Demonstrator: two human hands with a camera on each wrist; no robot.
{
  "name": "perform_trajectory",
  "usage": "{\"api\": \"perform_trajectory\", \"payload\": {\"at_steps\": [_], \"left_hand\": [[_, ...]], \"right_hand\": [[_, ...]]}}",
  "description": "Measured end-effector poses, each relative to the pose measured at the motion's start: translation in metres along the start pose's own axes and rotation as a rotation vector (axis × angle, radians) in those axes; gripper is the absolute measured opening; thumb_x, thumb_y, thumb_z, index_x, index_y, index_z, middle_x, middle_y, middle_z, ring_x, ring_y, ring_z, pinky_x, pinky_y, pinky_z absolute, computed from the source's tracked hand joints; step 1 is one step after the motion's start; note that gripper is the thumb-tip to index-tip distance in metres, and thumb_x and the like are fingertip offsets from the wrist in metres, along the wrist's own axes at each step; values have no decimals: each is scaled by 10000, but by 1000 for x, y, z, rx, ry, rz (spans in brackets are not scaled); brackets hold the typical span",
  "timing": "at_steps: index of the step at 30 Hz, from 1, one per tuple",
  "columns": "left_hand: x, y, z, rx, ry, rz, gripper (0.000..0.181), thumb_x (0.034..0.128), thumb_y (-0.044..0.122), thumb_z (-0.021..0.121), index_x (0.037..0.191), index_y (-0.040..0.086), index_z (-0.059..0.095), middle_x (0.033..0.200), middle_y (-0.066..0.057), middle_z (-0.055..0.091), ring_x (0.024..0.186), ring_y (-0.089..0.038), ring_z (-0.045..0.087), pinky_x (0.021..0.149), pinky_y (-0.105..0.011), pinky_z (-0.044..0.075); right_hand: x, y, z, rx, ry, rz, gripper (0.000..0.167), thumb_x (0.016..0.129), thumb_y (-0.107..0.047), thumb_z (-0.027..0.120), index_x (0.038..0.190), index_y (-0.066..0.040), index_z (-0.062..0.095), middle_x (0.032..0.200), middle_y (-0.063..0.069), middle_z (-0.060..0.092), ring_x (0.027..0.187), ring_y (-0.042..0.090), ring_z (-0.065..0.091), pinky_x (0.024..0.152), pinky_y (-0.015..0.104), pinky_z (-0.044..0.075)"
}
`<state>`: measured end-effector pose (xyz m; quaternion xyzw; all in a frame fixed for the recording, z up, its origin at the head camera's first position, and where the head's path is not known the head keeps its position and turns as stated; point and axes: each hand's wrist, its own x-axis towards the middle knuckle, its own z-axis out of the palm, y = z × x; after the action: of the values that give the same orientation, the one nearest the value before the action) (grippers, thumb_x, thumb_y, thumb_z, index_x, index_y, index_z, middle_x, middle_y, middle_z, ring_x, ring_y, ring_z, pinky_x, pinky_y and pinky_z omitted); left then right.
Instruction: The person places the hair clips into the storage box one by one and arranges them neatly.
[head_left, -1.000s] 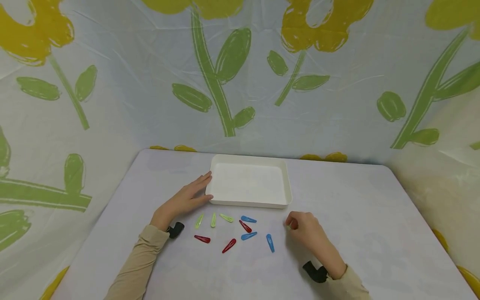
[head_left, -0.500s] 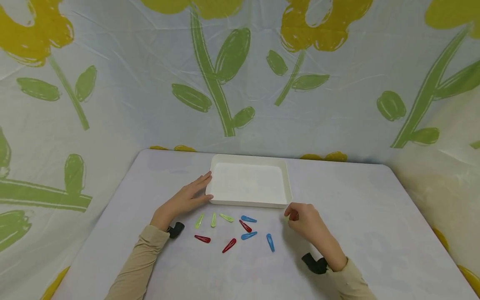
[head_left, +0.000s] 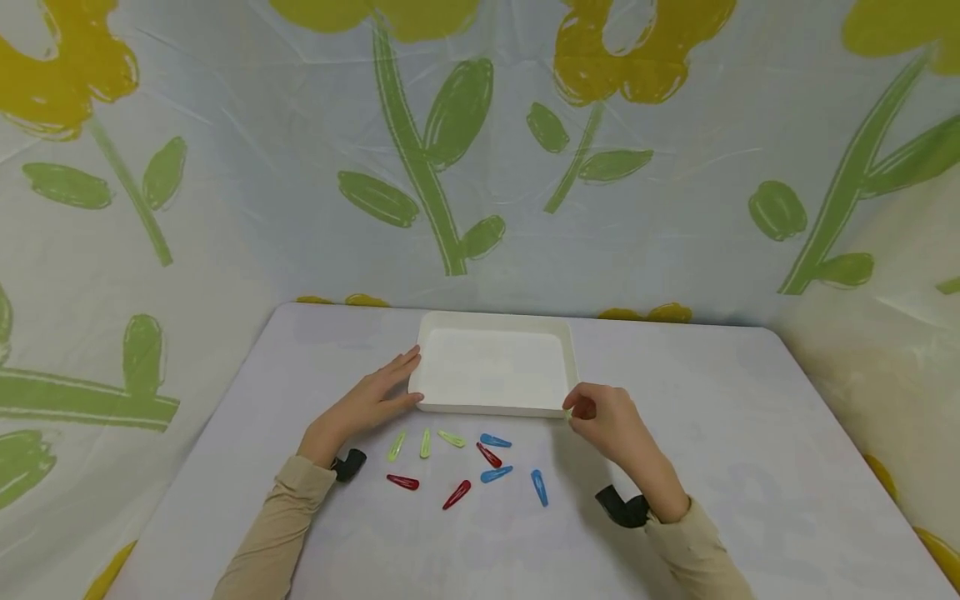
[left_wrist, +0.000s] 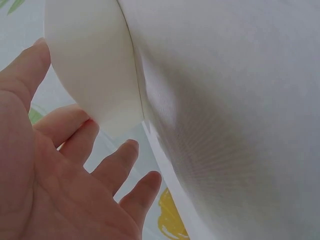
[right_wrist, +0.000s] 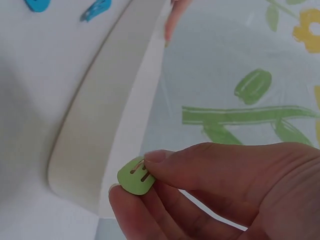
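In the right wrist view the right hand (right_wrist: 220,185) pinches a light green hair clip (right_wrist: 136,176) between thumb and fingers. The head view has this hand (head_left: 611,425) at the near right corner of the white tray (head_left: 495,410). The left hand (head_left: 367,402), fingers extended, touches the tray's left side; in the left wrist view its fingertips meet the tray wall (left_wrist: 95,60). In front of the tray lie green clips (head_left: 425,443), red clips (head_left: 456,494) and blue clips (head_left: 539,487), several in all.
The tray stands on a white-covered table (head_left: 750,458). Behind the table hangs a cloth (head_left: 300,208) with yellow flowers and green leaves. A black band (head_left: 622,507) is on the right wrist, another (head_left: 349,465) on the left.
The right hand has moved away from the body and slightly left, up to the tray's near right corner. The left hand stays at the tray's side, and the clips on the table lie as before.
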<state>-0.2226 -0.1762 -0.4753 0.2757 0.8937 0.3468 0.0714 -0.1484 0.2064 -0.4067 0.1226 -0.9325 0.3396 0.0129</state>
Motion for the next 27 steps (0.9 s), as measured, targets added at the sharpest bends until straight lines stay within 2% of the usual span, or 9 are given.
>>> {"api": "perform_trajectory", "payload": {"at_steps": [10, 18, 27], "left_hand": [[-3, -1, 1, -9, 5, -5, 751, 986, 443, 599, 1572, 105, 272, 1649, -1, 174, 1499, -350, 149, 1172, -568, 193], [-2, 1, 0, -3, 21, 11, 748, 984, 416, 612, 1564, 73, 286, 1645, -34, 192, 1489, -379, 166, 1162, -592, 198], [-2, -2, 1, 0, 20, 21, 747, 994, 429, 592, 1566, 68, 274, 1646, -33, 183, 1494, -369, 153, 1175, -563, 186]], "right_hand": [[13, -14, -2, 42, 45, 3, 123, 820, 57, 712, 897, -38, 711, 740, 0, 650, 676, 140, 602, 610, 282, 516], [27, -20, -5, 91, 79, -11, 117, 837, 53, 711, 921, -28, 714, 755, 33, 656, 685, 168, 619, 606, 293, 516], [41, -27, -6, 162, 121, -30, 121, 832, 40, 726, 928, -34, 718, 755, 43, 678, 686, 179, 645, 610, 300, 525]]}}
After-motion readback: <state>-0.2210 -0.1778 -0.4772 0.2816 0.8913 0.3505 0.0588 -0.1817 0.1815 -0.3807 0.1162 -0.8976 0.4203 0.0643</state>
